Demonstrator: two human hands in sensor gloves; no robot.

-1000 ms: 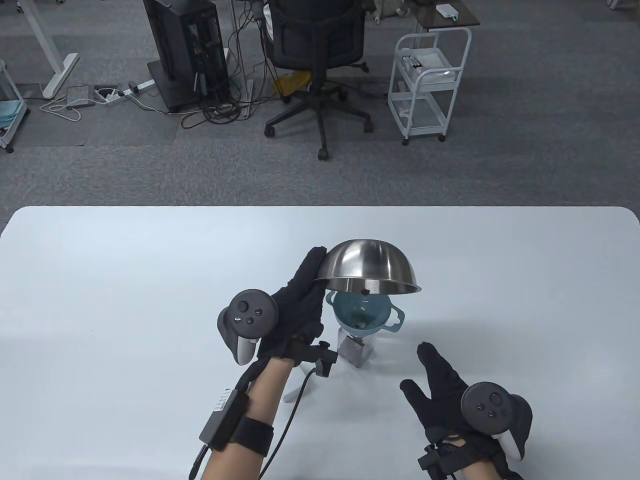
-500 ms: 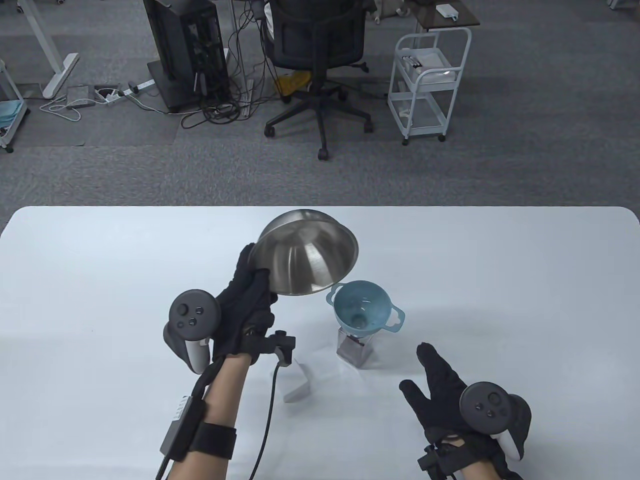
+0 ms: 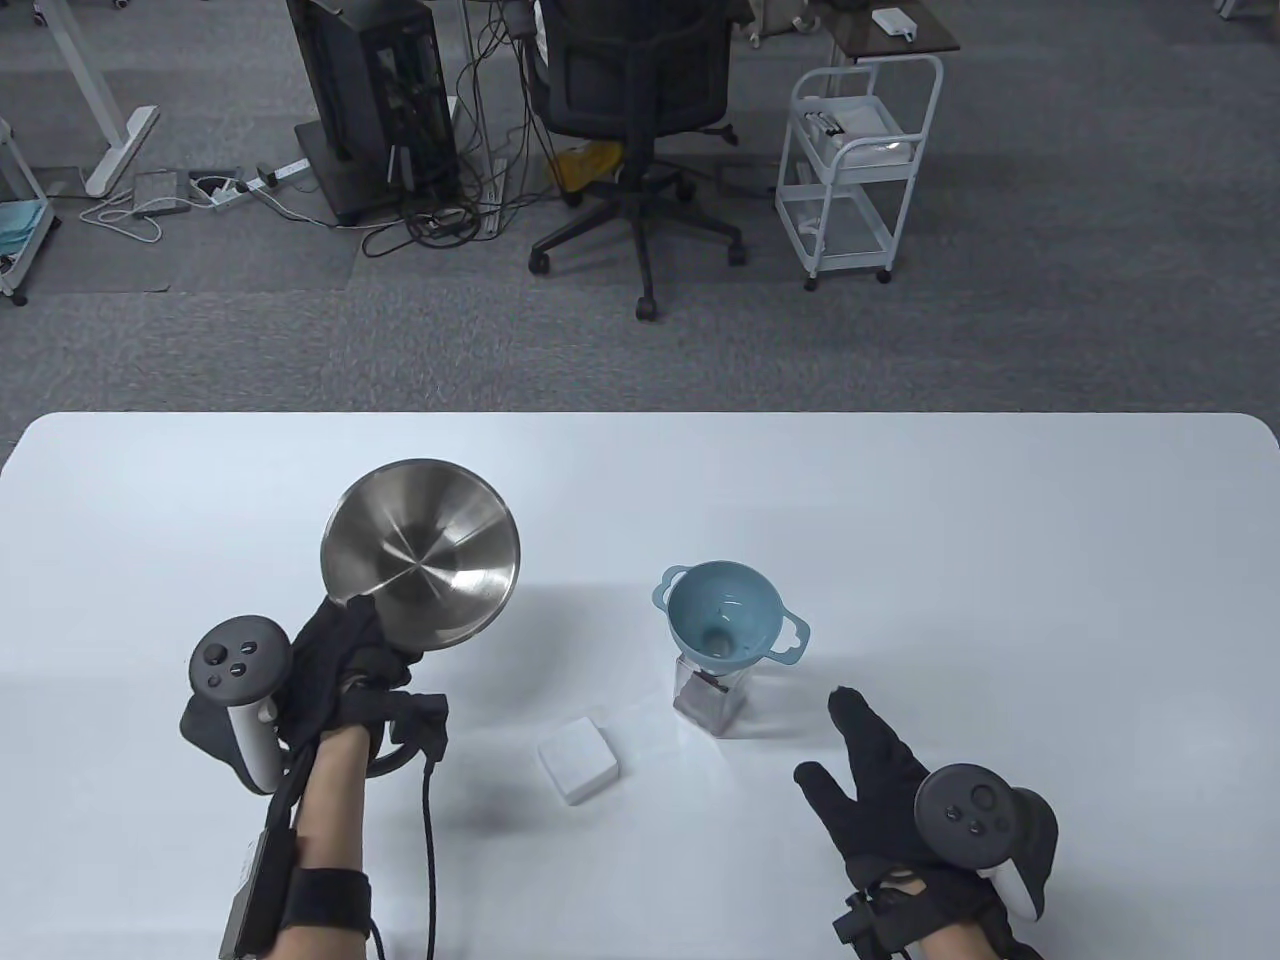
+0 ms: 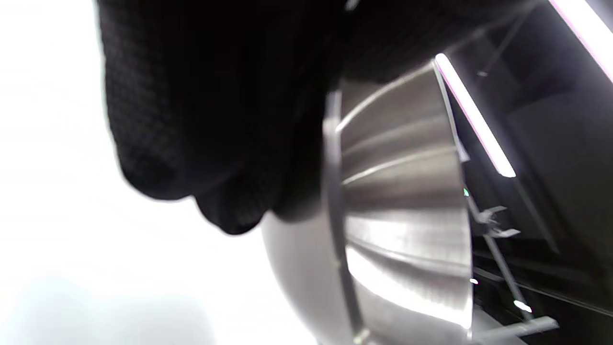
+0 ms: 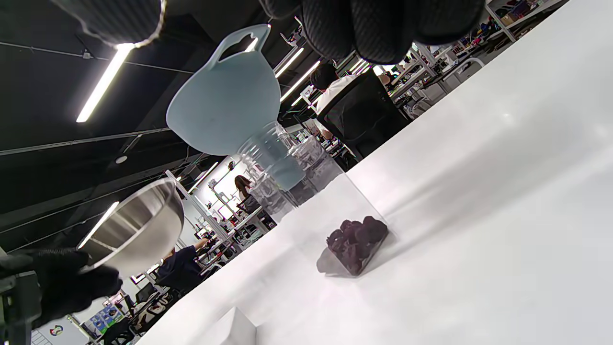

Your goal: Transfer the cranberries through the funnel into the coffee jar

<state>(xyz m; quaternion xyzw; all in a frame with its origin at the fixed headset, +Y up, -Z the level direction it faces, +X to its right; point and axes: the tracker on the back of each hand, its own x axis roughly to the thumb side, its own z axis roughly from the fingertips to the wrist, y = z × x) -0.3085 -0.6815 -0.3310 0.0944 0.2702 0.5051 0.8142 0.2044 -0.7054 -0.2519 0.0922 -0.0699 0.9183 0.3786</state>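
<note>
Left of the jar (image 3: 712, 695), the left hand (image 3: 345, 660) grips a tilted steel bowl (image 3: 421, 566).
A funnel (image 3: 728, 625) sits in the jar, cranberries (image 5: 357, 238) at its bottom; right hand (image 3: 880, 775) lies open nearby.

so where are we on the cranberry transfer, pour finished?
Pour looks done: cranberries sit at the bottom of the clear jar, with the blue funnel seated in its mouth and showing none inside. In hand: the left hand holds the steel bowl by its rim, off to the left, and it looks empty. The right hand rests open beside the jar. Left: set the bowl down, maybe lift the funnel out.
</note>
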